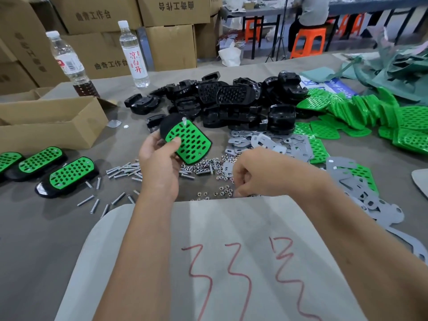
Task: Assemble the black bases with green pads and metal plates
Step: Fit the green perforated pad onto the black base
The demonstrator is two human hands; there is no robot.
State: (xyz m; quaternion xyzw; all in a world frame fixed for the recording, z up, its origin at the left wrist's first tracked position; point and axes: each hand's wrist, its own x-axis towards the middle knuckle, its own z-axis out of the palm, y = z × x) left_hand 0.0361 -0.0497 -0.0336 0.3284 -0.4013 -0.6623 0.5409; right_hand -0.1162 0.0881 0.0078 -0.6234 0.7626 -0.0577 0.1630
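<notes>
1. Nearest to the person, the right hand (249,174) is down at the surface (46,228), knuckles up and fingers curled in over the loose nuts (222,189). It looks to be picking at them, but the fingertips are tucked under, so I cannot tell whether a nut is actually pinched.

2. Just left of it and raised off the surface, the left hand (159,156) grips a partly built piece: a black base (168,123) with a green pad (188,144) seated on it, the thumb pressed on the pad's near-left edge and the fingers behind.

3. The relation that matters: the held piece lies up and to the left of the right hand, close but not touching. Its long axis runs from upper left to lower right, so the lower end tilts toward the right hand. A pale screw tip (184,120) seems to stand out at the far end.

4. My guess is that a nut goes on next, so the right hand would travel up and leftward to the piece; it is the free hand and the nearer one to the hardware.

5. Between the hands and off to the left, screws (122,171) lie scattered.

6. Further left sit finished pieces (69,176) in a row.

7. Beyond the right hand are the metal plates (266,142), then the heap of black bases (231,100), with loose green pads (359,107) to its right.
</notes>
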